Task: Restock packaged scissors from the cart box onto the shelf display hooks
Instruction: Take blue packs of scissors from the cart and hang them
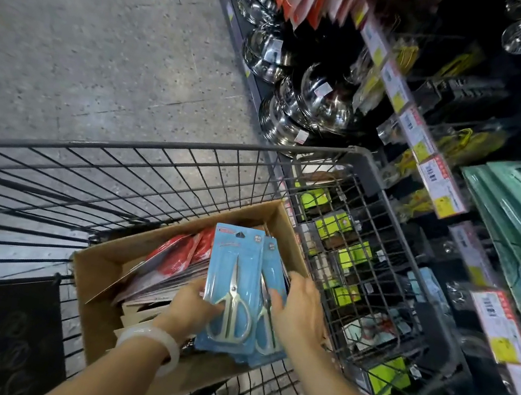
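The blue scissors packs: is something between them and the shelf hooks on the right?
Yes. The cart's grey wire side wall stands between the blue scissors packs and the shelf, so both hands must lift them over its rim.

A wire cart point(188, 163) stands on the speckled grey floor point(87, 45) beside the shelf point(434, 151). In the cart sits an open cardboard box point(96, 290), with a dark flat panel point(2, 333) lying next to it on the left.
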A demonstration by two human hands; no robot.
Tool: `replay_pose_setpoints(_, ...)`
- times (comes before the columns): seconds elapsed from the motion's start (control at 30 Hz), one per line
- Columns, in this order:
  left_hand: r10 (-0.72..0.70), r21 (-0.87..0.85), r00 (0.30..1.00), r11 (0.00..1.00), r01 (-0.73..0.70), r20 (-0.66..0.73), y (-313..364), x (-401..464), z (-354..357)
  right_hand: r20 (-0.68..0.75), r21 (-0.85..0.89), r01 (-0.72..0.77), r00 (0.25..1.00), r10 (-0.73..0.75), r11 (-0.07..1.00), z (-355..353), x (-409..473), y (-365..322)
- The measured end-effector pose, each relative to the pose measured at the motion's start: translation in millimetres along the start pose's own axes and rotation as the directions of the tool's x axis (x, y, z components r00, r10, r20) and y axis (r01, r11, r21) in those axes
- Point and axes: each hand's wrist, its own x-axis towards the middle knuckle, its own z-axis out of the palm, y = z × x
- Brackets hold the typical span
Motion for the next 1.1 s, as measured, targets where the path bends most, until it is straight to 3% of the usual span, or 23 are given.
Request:
replay_pose_setpoints(0.1,-0.018,-0.002,1.000,1.000,0.018,-0.018,-4,-1,-6,0.047,-0.146,0.022,0.999,-0.015,0.989,3,-10,-2)
replay_pose_setpoints(0.3,-0.042,0.020,0.998,0.999,0.043,-0.039,-12,-4,-15,0.134,-0.243,-0.050,0.987,0.084,0.969,10,-9,-11)
replay_pose_setpoints(0.47,-0.056,0.021,0.998,0.998,0.057,-0.040,-21,-9,-19,0.110,-0.019,-0.090,0.990,0.092,0.996,24,-24,-6)
replay_pose_setpoints(0.7,-0.055,-0.033,0.998,0.998,0.055,0.002,-19,-16,-21,-0.001,0.268,-0.146,0.988,0.151,0.952,4,-25,11)
replay_pose_setpoints(0.83,0.024,-0.110,0.999,0.994,-0.021,0.031,-5,-25,-9,0.056,0.553,-0.181,0.982,0.180,0.813,-20,-27,29)
replay_pose_setpoints(0.93,0.104,-0.165,0.991,0.982,-0.088,0.089,9,-37,6,0.088,0.804,-0.160,0.985,0.151,0.573,-45,-38,43)
replay_pose_setpoints(1.1,0.250,-0.159,0.958,0.961,-0.227,0.140,40,-61,44,0.048,0.893,-0.100,0.990,0.129,0.439,-88,-70,77)
